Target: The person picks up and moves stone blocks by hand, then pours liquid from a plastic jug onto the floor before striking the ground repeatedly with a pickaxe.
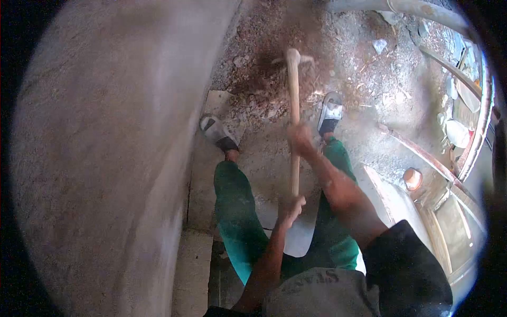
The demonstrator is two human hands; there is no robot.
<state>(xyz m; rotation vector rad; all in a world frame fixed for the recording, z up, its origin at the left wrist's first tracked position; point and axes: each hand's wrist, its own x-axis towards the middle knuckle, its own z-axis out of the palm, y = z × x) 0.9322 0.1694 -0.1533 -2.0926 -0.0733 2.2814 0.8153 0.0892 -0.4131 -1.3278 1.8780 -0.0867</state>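
A pickaxe (294,95) with a pale wooden handle points away from me. Its head lies over broken reddish-brown soil (259,87), and its outer ends are hard to make out. Midway along the handle, my right hand (301,139) is wrapped around the wood. My left hand (290,212) grips the same handle near its butt end, close to my body. Both hands are slightly blurred. My feet stand apart on either side of the tool, the left shoe (217,133) and the right shoe (331,108) near the edge of the loose soil.
A tall plastered wall (105,132) runs along my left. Rubble and stones (379,46) lie ahead, below a thick pipe (422,9). To the right are a long rusty bar (417,150), an orange-brown cup-like container (412,179) and wooden boards (438,238).
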